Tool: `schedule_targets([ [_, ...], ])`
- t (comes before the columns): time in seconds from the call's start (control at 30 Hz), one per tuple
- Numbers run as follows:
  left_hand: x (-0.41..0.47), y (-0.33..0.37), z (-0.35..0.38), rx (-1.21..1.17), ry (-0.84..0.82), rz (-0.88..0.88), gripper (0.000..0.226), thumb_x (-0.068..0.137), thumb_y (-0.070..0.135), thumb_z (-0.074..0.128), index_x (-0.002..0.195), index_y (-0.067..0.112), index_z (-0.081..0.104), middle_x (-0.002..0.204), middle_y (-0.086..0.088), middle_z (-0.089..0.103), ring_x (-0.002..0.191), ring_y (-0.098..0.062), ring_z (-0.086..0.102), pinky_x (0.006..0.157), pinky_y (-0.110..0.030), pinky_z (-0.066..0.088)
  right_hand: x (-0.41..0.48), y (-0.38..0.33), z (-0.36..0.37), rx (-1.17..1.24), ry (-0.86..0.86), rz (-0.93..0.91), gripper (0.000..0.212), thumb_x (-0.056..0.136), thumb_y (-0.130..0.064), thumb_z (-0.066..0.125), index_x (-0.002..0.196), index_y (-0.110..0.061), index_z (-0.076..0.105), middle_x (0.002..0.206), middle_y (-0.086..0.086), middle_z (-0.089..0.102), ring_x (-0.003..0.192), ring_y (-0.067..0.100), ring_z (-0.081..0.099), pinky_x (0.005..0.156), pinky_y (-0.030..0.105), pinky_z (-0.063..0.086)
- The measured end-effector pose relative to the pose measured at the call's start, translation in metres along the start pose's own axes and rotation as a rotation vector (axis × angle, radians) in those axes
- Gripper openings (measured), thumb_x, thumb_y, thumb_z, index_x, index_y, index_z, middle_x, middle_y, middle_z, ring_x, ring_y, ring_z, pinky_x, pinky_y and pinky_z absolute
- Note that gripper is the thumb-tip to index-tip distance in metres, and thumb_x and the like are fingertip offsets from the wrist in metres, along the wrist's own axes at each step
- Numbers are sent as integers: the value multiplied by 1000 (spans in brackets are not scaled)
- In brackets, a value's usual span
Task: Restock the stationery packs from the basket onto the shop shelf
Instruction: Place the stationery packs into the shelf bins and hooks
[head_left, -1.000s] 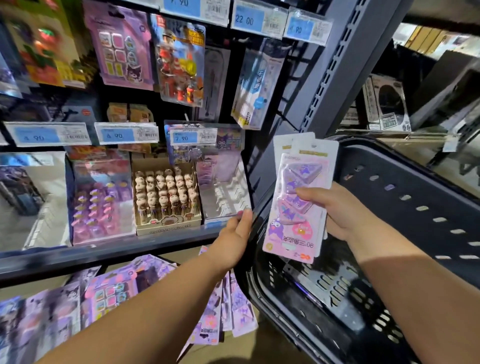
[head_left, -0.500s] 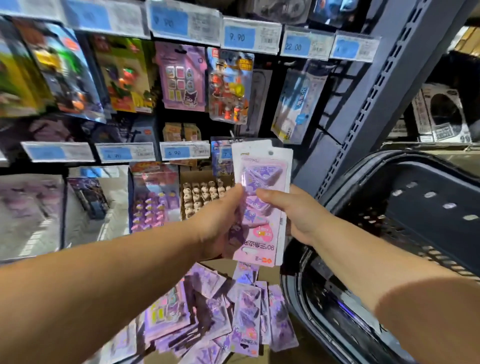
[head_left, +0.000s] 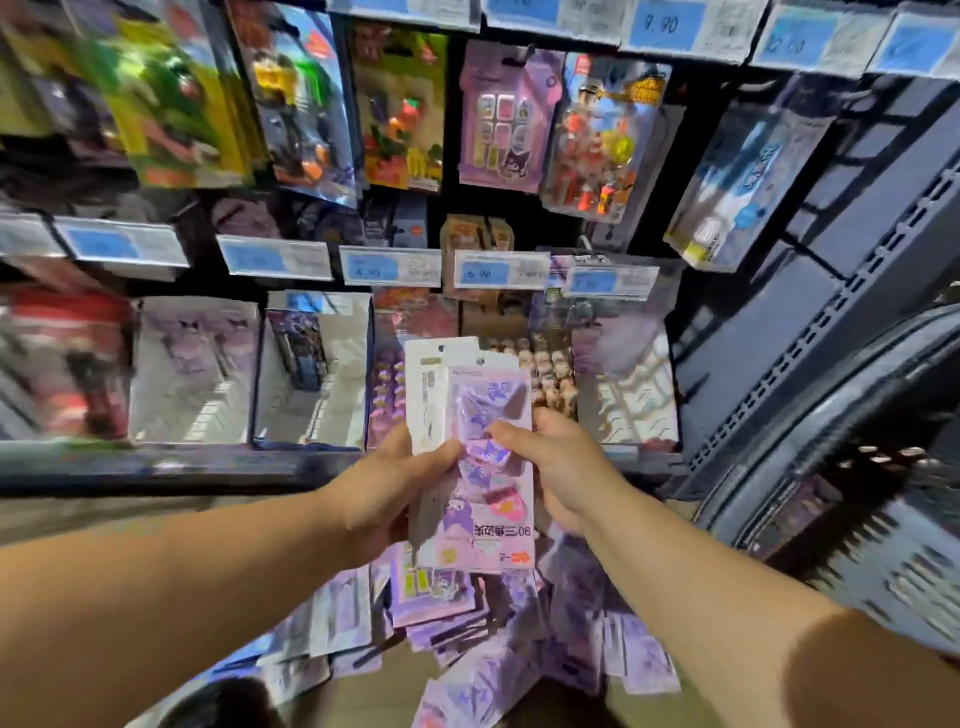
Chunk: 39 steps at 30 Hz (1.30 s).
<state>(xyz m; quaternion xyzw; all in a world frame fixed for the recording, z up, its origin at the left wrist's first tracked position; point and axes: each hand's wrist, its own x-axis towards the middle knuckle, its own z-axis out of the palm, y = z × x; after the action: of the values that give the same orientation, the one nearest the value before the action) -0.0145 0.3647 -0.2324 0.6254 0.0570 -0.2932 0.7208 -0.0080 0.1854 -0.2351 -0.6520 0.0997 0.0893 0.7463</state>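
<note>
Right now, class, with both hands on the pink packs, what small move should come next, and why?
Probably lower the packs onto the loose pile just below: left hand and right hand both grip them, and similar purple packs lie there.

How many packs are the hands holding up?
2. One pink pack faces us, gripped by the left hand and right hand. A white-backed pack peeks out behind it, on the left hand's side. Others may be hidden behind.
</note>
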Motion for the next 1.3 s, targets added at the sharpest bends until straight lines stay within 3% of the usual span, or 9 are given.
schedule_targets([
  [0.2, -9, -35, -28, -130, 39, -39, 61, 70, 28, 80, 123, 22, 51, 115, -12, 70, 110, -33, 63, 99, -52, 47, 0, 33, 19, 119, -102, 248, 21, 86, -14, 67, 103, -2, 62, 102, 24, 58, 92, 37, 61, 77, 55, 55],
  [0.37, -19, -60, -45, -72, 97, -100, 49, 75, 21, 73, 120, 16, 55, 102, -10, 74, 82, -24, 71, 69, -37, 57, -2, 75, 16, 164, -10, 312, 6, 94, -11, 56, 95, -11, 63, 87, 8, 71, 82, 27, 66, 87, 44, 49],
  [0.53, -26, -94, -55, -70, 201, -207, 31, 88, 12, 66, 117, 13, 56, 100, -14, 74, 85, -31, 71, 80, -48, 56, -8, 126, -14, 154, 219, 411, 15, 94, -16, 57, 107, -9, 63, 77, 12, 68, 81, 28, 63, 91, 49, 46],
  [0.63, -27, -105, -56, -74, 203, -249, 35, 87, 14, 68, 120, 18, 56, 105, -12, 73, 96, -35, 69, 89, -53, 53, 2, 147, -46, -118, 387, 415, 27, 95, -25, 57, 122, -18, 55, 68, 10, 59, 80, 25, 53, 73, 33, 42],
  [0.8, -24, -106, -55, -81, 206, -251, 34, 87, 17, 68, 119, 14, 56, 103, -10, 74, 92, -32, 71, 83, -47, 56, 11, 154, -77, -428, 463, 418, 32, 100, -18, 44, 125, -1, 54, 119, 22, 60, 111, 37, 57, 91, 36, 46],
  [0.97, -26, -106, -51, -80, 184, -268, 25, 88, 15, 67, 112, 15, 59, 98, -12, 75, 82, -29, 72, 73, -40, 58, 13, 157, -87, -552, 465, 456, 33, 100, -17, 41, 125, 0, 53, 125, 20, 58, 114, 35, 55, 94, 34, 45],
  [1.1, -26, -105, -48, -81, 173, -282, 23, 87, 16, 67, 109, 15, 60, 98, -13, 75, 85, -31, 71, 75, -40, 57, 16, 168, -89, -558, 355, 525, 32, 101, -27, 40, 130, -22, 51, 135, 17, 52, 116, 34, 53, 104, 41, 41],
  [1.2, -26, -105, -47, -85, 171, -294, 23, 86, 15, 68, 108, 15, 62, 97, -11, 75, 85, -30, 72, 78, -41, 57, 14, 149, -80, -709, 345, 558, 49, 100, -36, 40, 147, -24, 31, 141, 14, 46, 123, 33, 47, 96, 31, 37],
  [1.3, -24, -106, -43, -79, 159, -303, 22, 86, 13, 68, 108, 14, 64, 95, -11, 75, 85, -30, 71, 81, -43, 57, 20, 134, -73, -719, 235, 472, 49, 99, -43, 41, 145, -27, 33, 142, 11, 45, 122, 31, 49, 90, 30, 38],
])
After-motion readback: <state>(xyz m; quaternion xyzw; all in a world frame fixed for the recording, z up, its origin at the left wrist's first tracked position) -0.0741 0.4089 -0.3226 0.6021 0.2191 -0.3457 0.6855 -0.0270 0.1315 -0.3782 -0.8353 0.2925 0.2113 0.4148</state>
